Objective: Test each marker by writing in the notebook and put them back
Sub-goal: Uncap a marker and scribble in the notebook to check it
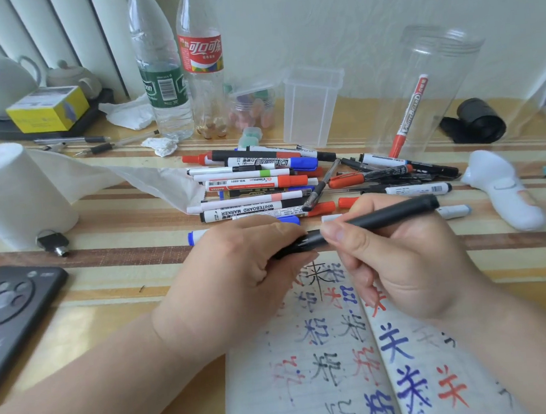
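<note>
Across the whole view: striped counter (114, 278). At its near edge: open notebook (311, 383), both pages filled with red, blue and black characters. At far left: standing white paper roll (12, 194), one sheet trailing toward the centre. At far right: upright clear round jar (443, 62). Beyond the notebook, mid-counter: loose marker pile (263, 181), red, blue and black caps mixed, barrels mostly lying crosswise. Over the notebook's top edge: left hand (237, 268), fingers curled around the lower end of the black marker (393, 212); right hand (410, 261), thumb and fingers pinching the same barrel just beside the left. Held off the page, slanting up to the right. Lower end covered by the left hand: capped or uncapped, cannot tell. Inside the jar: one red marker (409, 114), leaning.
</note>
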A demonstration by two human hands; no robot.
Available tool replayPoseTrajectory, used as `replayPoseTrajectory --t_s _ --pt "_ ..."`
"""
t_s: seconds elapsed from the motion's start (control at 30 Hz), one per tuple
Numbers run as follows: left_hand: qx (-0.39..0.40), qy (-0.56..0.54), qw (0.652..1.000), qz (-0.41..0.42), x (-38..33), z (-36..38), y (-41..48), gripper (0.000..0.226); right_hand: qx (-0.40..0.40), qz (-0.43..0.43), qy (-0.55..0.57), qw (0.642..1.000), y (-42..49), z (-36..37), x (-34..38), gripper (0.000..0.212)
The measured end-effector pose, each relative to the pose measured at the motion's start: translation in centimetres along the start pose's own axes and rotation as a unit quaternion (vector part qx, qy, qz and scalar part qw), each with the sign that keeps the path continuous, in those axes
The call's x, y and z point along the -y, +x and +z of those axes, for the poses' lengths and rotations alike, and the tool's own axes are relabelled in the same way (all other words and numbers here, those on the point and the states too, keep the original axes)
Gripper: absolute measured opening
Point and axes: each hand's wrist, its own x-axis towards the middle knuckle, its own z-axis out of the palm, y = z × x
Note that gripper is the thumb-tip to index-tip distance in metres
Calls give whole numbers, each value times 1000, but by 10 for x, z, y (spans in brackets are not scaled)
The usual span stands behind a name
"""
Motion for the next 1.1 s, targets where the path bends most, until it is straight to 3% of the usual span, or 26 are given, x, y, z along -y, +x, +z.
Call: replayPoseTrajectory --t_s 0.1,0.3,0.37,0.47,0.6,0.77,0.9,0.97,1.1 --pt "-23 6 1000 -3 -7 -2 2 11 -12 -7 1 1000 2 3 0 36" --pt "22 16 999 -45 3 7 3 15 -4 24 0 1000 6 2 -9 14" --pt "27 38 997 -56 5 8 2 9 11 20 48 999 6 0 -7 10" --pt "53 67 993 -77 5 8 2 21 28 18 113 993 7 -5 -4 8" --pt "62 75 991 -91 -1 7 5 28 -4 -36 36 999 8 -6 -5 11" --pt "92 113 983 -109 0 5 4 53 -87 -103 -62 989 4 -11 14 9" --pt "128 128 976 -122 2 5 2 46 -138 -127 -151 971 16 -20 37 6" --pt "129 132 976 -112 2 5 1 43 -169 -151 -193 955 28 -26 49 13" --pt "146 140 973 -115 -3 6 4 42 -239 -222 -250 912 56 -44 81 54"
